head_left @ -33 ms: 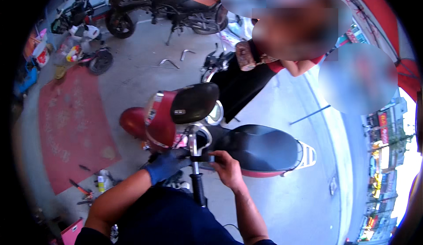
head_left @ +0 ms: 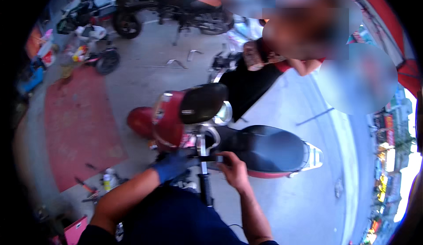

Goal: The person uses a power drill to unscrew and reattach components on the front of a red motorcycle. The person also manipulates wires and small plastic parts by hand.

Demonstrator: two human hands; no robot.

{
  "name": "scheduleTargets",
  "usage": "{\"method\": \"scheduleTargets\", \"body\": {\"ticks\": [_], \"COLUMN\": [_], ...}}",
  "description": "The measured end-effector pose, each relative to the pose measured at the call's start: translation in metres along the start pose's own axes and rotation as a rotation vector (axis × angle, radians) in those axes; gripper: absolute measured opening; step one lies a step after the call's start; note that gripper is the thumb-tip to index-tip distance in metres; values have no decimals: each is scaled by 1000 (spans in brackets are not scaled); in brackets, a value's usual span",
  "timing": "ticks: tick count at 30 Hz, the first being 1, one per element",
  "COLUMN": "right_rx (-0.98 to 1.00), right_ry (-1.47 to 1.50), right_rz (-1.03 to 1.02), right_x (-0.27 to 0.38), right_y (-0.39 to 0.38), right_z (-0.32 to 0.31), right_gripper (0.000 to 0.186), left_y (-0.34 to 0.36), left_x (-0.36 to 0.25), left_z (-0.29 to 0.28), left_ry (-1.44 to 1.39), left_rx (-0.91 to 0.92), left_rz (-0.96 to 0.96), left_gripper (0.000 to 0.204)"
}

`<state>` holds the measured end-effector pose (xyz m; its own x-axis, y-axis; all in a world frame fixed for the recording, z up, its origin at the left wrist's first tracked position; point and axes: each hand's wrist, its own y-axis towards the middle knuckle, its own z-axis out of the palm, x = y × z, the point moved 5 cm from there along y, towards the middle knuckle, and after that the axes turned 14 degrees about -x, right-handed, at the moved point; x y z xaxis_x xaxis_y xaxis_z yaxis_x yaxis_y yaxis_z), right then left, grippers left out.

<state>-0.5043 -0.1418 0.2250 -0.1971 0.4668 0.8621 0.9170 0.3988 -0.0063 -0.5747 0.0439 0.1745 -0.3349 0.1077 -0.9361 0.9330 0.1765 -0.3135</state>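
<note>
A red scooter stands in front of me, its silver handlebar (head_left: 202, 147) ending in a black ribbed grip (head_left: 205, 189) near my body. My left hand (head_left: 171, 167), in a blue glove, is at the bar's left side; its fingers are blurred and partly hidden. Across the bar runs a short black part (head_left: 210, 158), whose exact kind I cannot make out. My bare right hand (head_left: 234, 171) pinches the right end of it between thumb and fingers. Beyond the bar are the scooter's red front cover (head_left: 168, 124) and a dark oval mirror or panel (head_left: 203, 104).
The black seat (head_left: 273, 149) and pale rear rack (head_left: 313, 158) extend right. A person in black trousers (head_left: 249, 84) stands beyond the scooter. Tools (head_left: 86, 187) and a spray can (head_left: 107, 182) lie left, beside a red mat (head_left: 83, 130). Motorcycles (head_left: 176, 11) are parked at the back.
The whole view has shifted slightly, so the scene sits a little farther right and looks more blurred. Both hands keep their places at the handlebar.
</note>
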Motion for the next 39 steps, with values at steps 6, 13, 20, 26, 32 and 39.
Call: {"method": "scheduleTargets", "body": {"ticks": [6, 13, 20, 26, 32, 39], "right_rx": [-80, 117, 212, 135, 136, 153], "right_ry": [-49, 12, 19, 54, 10, -120], "right_rz": [96, 82, 125, 108, -169, -430], "right_x": [-48, -54, -60, -32, 59, 64], "right_y": [-3, 26, 19, 9, 13, 23], "right_z": [22, 64, 58, 16, 5, 22], "right_gripper": [33, 34, 37, 31, 36, 39], "left_y": [4, 15, 16, -14, -20, -26], "left_x": [-20, -12, 14, -33, -38, -73], "left_z": [16, 24, 7, -8, -15, -11], "left_ry": [238, 266, 275, 114, 478, 436], "left_rx": [77, -100, -145, -296, -407, -408], "left_rz": [209, -98, -32, -26, 562, 593], "left_gripper": [26, 33, 24, 14, 14, 20]}}
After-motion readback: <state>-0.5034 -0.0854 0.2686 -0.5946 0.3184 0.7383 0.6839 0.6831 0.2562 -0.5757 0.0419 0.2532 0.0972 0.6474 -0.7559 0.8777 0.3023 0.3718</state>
